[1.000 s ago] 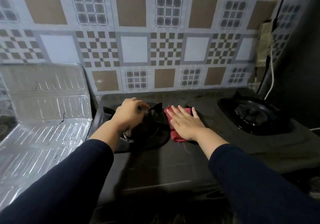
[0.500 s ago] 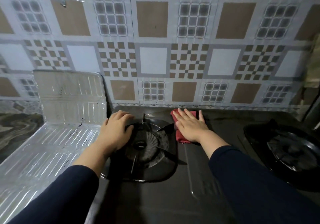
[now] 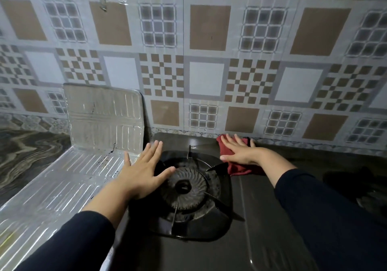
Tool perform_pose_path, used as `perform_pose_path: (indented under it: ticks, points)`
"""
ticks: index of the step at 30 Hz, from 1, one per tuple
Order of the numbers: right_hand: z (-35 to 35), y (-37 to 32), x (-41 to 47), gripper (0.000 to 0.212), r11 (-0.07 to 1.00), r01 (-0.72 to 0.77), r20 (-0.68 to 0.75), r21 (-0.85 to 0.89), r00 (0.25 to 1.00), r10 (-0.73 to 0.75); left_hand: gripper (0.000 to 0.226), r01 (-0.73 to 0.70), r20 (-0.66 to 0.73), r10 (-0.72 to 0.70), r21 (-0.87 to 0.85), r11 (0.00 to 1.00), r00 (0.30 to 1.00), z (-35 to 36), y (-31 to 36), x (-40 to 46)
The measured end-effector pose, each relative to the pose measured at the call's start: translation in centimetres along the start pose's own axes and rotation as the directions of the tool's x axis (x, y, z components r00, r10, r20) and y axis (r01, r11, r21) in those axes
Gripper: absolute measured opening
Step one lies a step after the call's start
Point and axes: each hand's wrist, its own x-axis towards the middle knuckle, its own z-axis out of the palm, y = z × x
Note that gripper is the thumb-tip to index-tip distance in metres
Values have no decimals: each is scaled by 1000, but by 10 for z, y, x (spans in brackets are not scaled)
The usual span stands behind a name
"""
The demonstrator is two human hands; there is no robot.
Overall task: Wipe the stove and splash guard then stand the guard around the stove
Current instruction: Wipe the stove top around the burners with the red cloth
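The black gas stove (image 3: 247,224) fills the lower middle, with its left burner and pan support (image 3: 186,189) in the centre. My right hand (image 3: 240,152) presses flat on a red cloth (image 3: 240,169) at the stove's back edge, right of the burner. My left hand (image 3: 144,170) lies spread, fingers apart, over the burner's left side and holds nothing. The silver foil splash guard (image 3: 62,182) lies left of the stove, one panel flat on the counter and its end panel (image 3: 104,115) upright against the wall.
A patterned tiled wall (image 3: 207,78) rises just behind the stove. A dark marbled counter (image 3: 27,157) runs left of the guard. The second burner (image 3: 356,184) is a dark shape at the right edge.
My right hand has slid the red cloth back to the stove's rear edge near the wall. My left hand has let go of the pan support and opened flat. The view has moved closer.
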Motion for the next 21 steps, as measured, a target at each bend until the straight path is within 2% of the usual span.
perform_pose_path:
  ticks: [9, 15, 21]
  points:
    - [-25, -51, 69, 87, 985, 160, 101, -64, 983, -153, 114, -5, -68, 9, 63, 998, 998, 6, 6, 6]
    - [-33, -102, 100, 98, 965, 261, 165, -16, 953, -255, 95, 26, -85, -19, 86, 996, 996, 7, 7, 4]
    - [-27, -153, 118, 89, 941, 327, 132, -84, 940, -315, 95, 30, -96, -20, 105, 994, 995, 6, 8, 4]
